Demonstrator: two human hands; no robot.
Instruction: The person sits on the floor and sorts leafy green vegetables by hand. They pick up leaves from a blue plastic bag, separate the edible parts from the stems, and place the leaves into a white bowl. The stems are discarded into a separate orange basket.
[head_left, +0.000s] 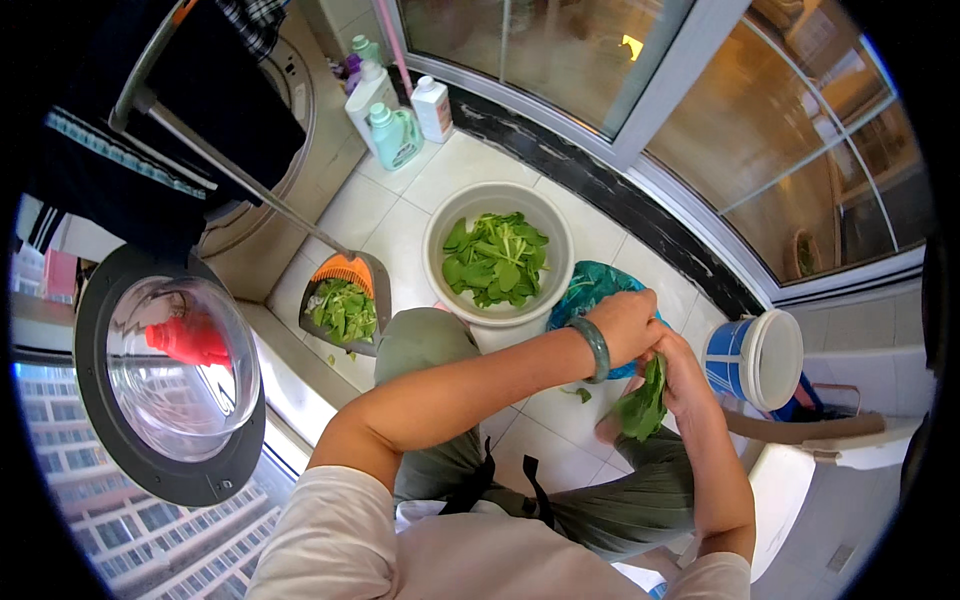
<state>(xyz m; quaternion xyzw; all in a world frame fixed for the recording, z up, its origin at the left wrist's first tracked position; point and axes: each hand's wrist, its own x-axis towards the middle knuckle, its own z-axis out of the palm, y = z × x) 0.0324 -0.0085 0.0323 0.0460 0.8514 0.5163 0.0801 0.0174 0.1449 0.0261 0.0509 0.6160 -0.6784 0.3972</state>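
My right hand [684,372] grips a bunch of leafy greens [642,402], whose leaves hang down over my right leg. My left hand [624,326], with a green bangle on its wrist, is closed against the upper end of the same greens and touches my right fingers; its fingertips are partly hidden. Beneath my left hand lies a teal plastic bag [590,288] with some greens in it. A round pale basin [436,282] stands on the floor in front of me, holding loose green leaves [495,258].
Left of the basin lies a long-handled dustpan [371,338] of leaf scraps with an orange-bristled brush [343,270]. Detergent bottles [396,135] stand behind. A white-and-blue bucket [752,358] sits at right. An open washing-machine door [170,365] juts in from the left.
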